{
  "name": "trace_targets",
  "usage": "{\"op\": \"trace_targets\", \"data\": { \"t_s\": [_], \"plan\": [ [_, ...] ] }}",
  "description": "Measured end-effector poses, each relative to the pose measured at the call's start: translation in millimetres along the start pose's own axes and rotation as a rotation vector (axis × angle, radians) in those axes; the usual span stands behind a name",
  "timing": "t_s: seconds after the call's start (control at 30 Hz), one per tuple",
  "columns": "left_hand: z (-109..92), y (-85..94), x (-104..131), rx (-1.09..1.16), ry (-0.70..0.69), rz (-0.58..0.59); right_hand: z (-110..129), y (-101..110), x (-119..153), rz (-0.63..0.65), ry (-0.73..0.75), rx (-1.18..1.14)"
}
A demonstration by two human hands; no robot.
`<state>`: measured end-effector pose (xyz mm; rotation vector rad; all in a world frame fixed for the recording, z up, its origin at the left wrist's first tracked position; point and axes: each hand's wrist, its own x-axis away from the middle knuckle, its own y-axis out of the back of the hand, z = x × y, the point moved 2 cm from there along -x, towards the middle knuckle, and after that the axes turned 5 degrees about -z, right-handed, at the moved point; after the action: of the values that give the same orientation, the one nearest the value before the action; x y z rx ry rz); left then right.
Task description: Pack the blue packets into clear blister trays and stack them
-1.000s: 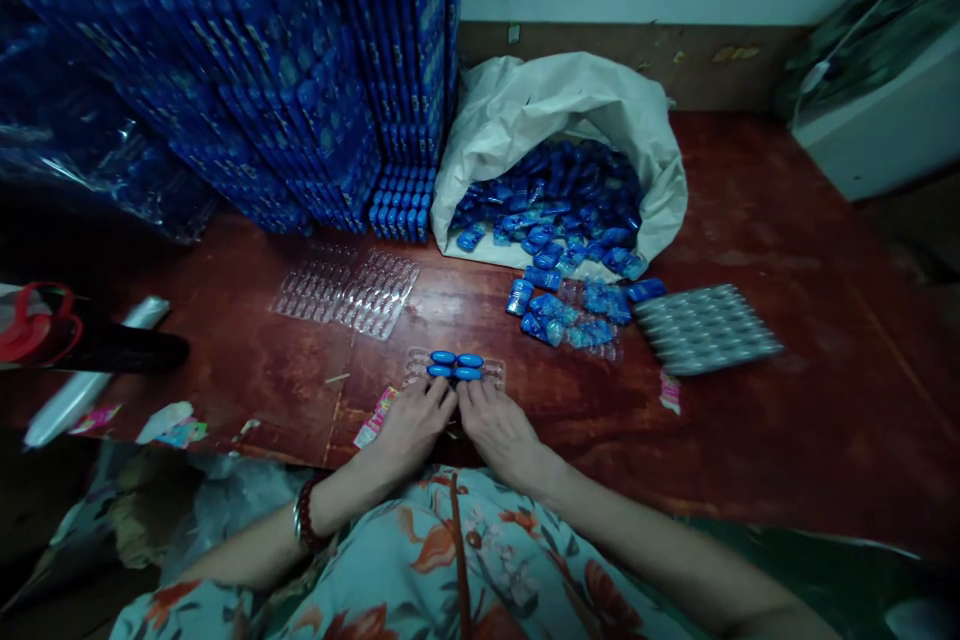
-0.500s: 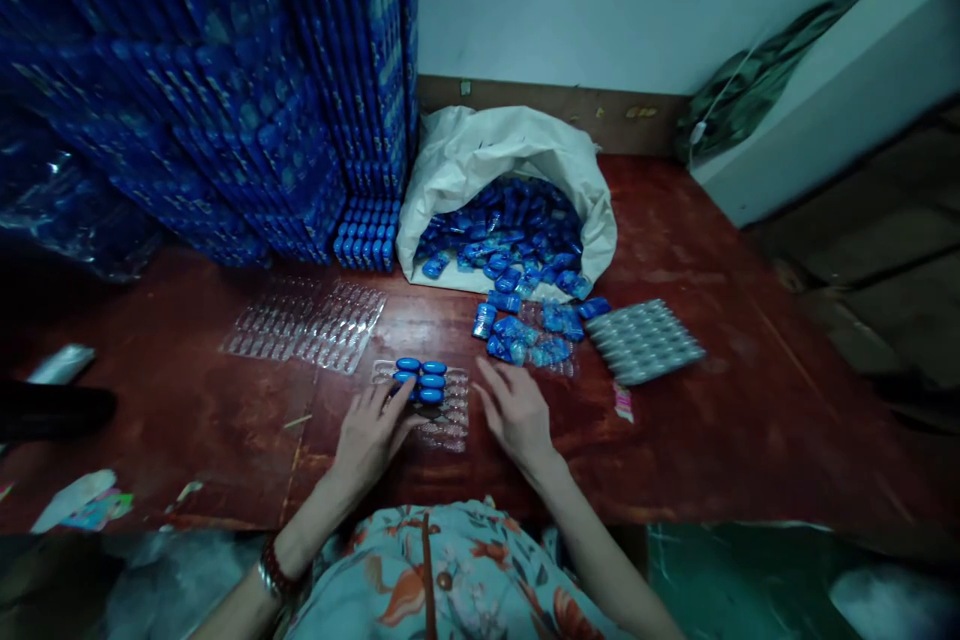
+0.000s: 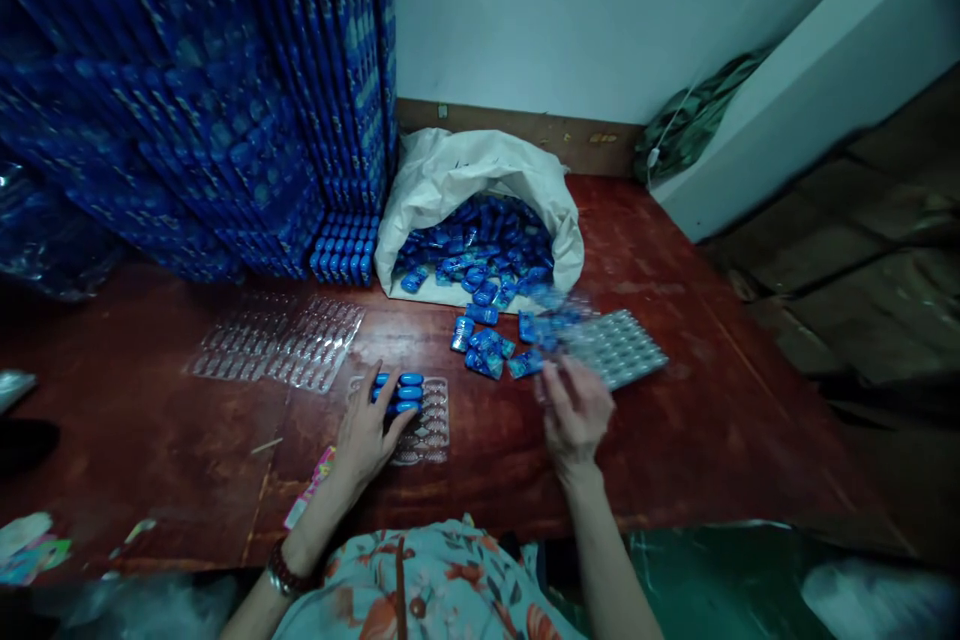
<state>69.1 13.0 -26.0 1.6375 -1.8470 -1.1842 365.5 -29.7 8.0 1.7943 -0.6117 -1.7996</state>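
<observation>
My left hand (image 3: 369, 432) rests with fingers spread over a few glossy blue oval pieces (image 3: 409, 393), which sit at the far left part of a clear plastic blister tray (image 3: 435, 428). My right hand (image 3: 579, 412), bent at the fingers, grips a second clear blister tray (image 3: 571, 312), smeared by motion, near the loose blue packets. Several of these blue packets (image 3: 486, 352) lie on the table between the hands and a white sack (image 3: 480, 155). More packets (image 3: 487, 240) fill the sack's open mouth.
Tall stacks of blue packs (image 3: 195, 120) rise at the left. Clear trays (image 3: 277, 340) lie left of my left hand. A silvery-green blister tray (image 3: 626, 345) is at the right on the red-brown table (image 3: 720, 420). A pink strip (image 3: 311, 488) lies by my left forearm.
My right hand has moved right and taken hold of the clear tray at the packets, which have shifted. The pink scrap at the right is gone; a pink strip shows by my left forearm.
</observation>
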Motion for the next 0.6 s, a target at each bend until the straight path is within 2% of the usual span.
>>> {"op": "trace_targets", "data": {
  "t_s": [0.07, 0.13, 0.2, 0.27, 0.37, 0.43, 0.5, 0.6],
  "plan": [
    [-2.2, -0.2, -0.6, 0.028, 0.015, 0.009, -25.4, 1.8, 3.9, -0.028, -0.177, 0.159],
    [-5.4, -1.9, -2.5, 0.053, 0.031, 0.012, -51.6, -4.7, 8.8, 0.074, -0.322, 0.258],
    [-9.6, -5.2, -4.8, 0.072, 0.037, 0.03, -69.4, -13.6, 11.6, 0.213, -0.357, 0.259],
    [-14.4, -8.8, -7.3, 0.097, 0.025, 0.065, -74.6, -18.2, 10.1, 0.252, -0.354, 0.25],
    [-19.9, -12.0, -11.1, 0.128, 0.004, 0.119, -59.1, -20.1, 0.3, 0.111, -0.346, 0.194],
    [-20.7, -12.3, -13.4, 0.138, 0.007, 0.138, -38.6, -29.7, -8.1, 0.074, -0.281, 0.024],
    [-19.0, -12.2, -15.2, 0.146, 0.017, 0.142, -18.6, -50.4, -16.0, 0.125, -0.224, -0.14],
    [-13.1, -13.5, -15.6, 0.21, 0.018, 0.125, -0.1, -91.1, -26.8, 0.181, -0.271, -0.11]
  ]
}}
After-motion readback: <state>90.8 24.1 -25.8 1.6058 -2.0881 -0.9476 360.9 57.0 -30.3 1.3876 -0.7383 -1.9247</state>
